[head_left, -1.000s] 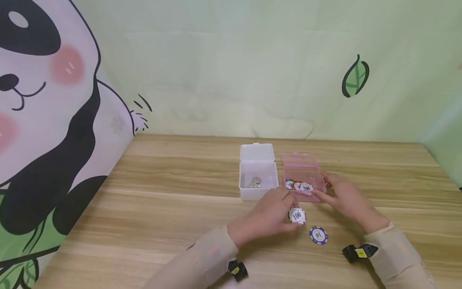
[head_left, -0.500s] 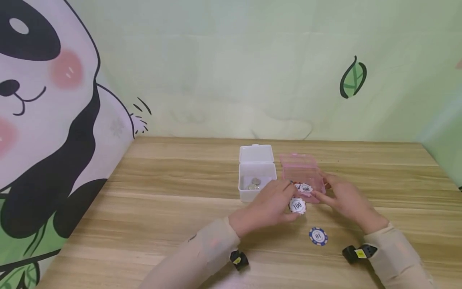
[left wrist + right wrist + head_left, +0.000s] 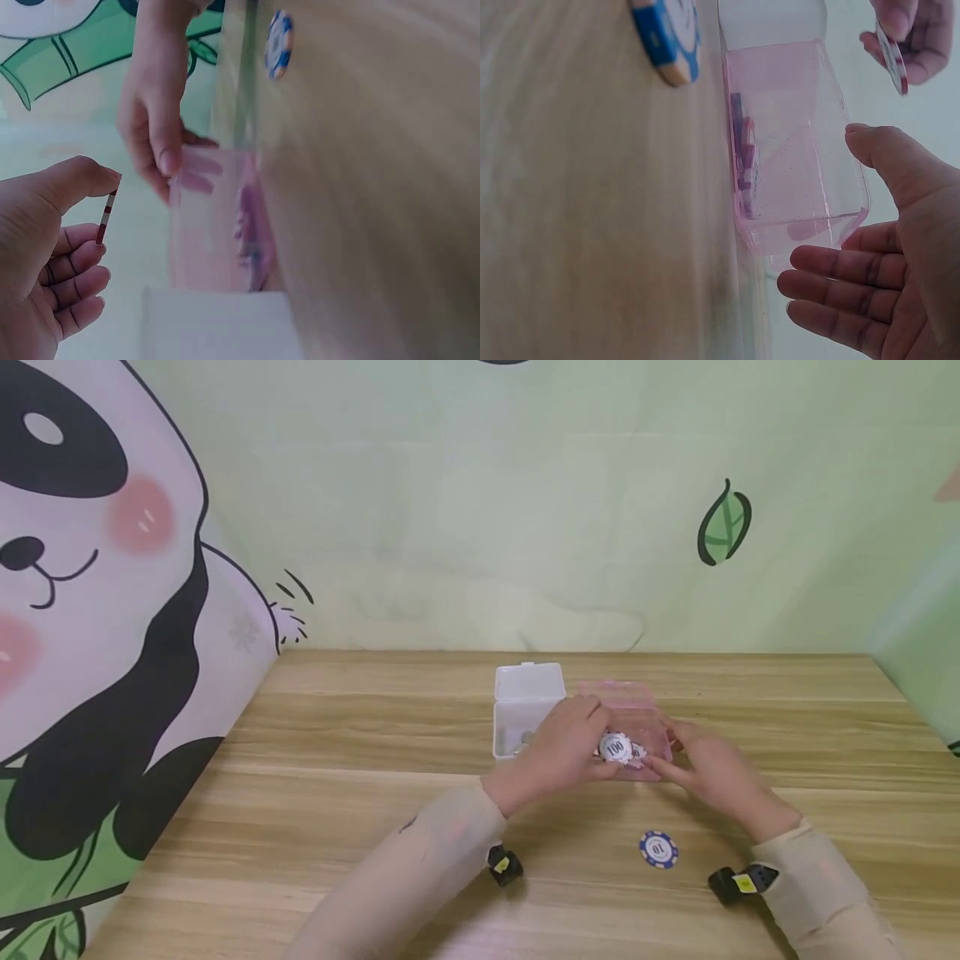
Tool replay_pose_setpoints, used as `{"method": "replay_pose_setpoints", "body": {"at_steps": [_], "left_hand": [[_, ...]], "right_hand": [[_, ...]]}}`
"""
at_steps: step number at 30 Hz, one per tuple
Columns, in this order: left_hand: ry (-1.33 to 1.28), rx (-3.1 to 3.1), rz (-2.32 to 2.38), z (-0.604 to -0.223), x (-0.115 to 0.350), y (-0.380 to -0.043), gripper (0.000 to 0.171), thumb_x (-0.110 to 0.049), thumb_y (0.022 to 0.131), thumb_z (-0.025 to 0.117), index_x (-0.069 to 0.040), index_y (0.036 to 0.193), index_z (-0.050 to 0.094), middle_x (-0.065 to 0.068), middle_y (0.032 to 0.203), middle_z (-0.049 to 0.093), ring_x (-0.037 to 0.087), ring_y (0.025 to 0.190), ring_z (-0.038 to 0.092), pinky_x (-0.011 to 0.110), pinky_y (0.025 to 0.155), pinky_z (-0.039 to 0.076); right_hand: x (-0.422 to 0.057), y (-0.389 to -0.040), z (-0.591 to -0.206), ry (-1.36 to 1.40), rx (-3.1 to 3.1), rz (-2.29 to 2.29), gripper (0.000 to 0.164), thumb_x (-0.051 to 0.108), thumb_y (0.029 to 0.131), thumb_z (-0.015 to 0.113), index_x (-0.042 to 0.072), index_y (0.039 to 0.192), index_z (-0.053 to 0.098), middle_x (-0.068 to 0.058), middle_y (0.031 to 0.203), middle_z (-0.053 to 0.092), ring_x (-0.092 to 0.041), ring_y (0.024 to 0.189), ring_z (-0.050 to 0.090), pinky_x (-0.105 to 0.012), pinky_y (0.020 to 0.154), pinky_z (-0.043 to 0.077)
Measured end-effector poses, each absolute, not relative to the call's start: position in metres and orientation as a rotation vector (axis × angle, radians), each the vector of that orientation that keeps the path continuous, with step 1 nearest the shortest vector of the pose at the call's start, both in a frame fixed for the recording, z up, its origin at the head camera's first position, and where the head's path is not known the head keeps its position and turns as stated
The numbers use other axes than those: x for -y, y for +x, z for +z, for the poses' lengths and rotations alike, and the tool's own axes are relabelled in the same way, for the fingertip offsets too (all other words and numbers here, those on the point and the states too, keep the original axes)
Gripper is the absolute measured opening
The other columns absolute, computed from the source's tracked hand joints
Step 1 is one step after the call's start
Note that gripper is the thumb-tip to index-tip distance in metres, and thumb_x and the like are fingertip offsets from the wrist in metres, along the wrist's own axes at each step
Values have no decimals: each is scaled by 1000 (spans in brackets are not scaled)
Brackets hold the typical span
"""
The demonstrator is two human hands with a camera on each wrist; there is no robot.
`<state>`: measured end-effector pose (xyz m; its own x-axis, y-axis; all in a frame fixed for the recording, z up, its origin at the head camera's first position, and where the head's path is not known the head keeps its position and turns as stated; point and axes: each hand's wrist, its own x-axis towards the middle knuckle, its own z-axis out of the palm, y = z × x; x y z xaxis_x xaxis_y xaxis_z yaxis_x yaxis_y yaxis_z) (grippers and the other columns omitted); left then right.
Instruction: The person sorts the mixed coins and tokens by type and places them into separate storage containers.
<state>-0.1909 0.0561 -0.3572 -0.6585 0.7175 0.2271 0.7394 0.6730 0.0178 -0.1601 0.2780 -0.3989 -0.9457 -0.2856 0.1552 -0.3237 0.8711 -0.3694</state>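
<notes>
My left hand (image 3: 558,743) pinches a white poker chip (image 3: 615,748) marked 100 between thumb and fingers. In the left wrist view the chip's edge (image 3: 107,217) shows red and white bands. It is held above the pink see-through plastic box (image 3: 795,165), whose lid (image 3: 618,695) is tipped back. Several chips (image 3: 748,161) lie on the box's floor. My right hand (image 3: 720,768) holds the box at its right side, thumb by the front corner and fingers along the side wall. A blue poker chip (image 3: 658,849) marked 10 lies flat on the table in front of the box.
A white plastic box (image 3: 528,683) with its lid up stands left of the pink one, partly covered by my left hand. Some coins (image 3: 525,741) lie in it. The wooden table (image 3: 375,718) meets a green printed backdrop (image 3: 450,527) at the back.
My left hand has moved away from me with the 100 chip, from in front of the pink box to over it. The right hand stays at the box.
</notes>
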Motion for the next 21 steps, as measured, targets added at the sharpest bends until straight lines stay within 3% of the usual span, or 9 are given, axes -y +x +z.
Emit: {"method": "replay_pose_setpoints", "body": {"at_steps": [5, 11, 21], "left_hand": [[-1160, 2734, -180, -349, -60, -205, 42, -44, 81, 73, -12, 104, 59, -4, 96, 57, 11, 90, 51, 24, 83, 44], [-1185, 2769, -191, -348, -67, -215, 40, -42, 81, 74, -11, 103, 61, -3, 94, 57, 11, 88, 50, 24, 82, 43], [-1196, 2860, -126, -357, -81, -226, 39, -44, 84, 71, -13, 104, 59, -3, 100, 56, 12, 95, 51, 26, 89, 42]], "right_hand": [[-278, -159, -399, 471, 2953, 613, 72, 44, 93, 58, -9, 139, 40, -27, 116, 64, -41, 102, 63, -56, 87, 52], [-279, -159, -398, 475, 2923, 548, 69, 41, 92, 61, -9, 137, 44, -31, 133, 51, -49, 120, 50, -60, 99, 44], [-279, -160, -399, 495, 2865, 512, 66, 38, 88, 66, -9, 131, 50, -30, 132, 51, -47, 118, 52, -58, 98, 46]]}}
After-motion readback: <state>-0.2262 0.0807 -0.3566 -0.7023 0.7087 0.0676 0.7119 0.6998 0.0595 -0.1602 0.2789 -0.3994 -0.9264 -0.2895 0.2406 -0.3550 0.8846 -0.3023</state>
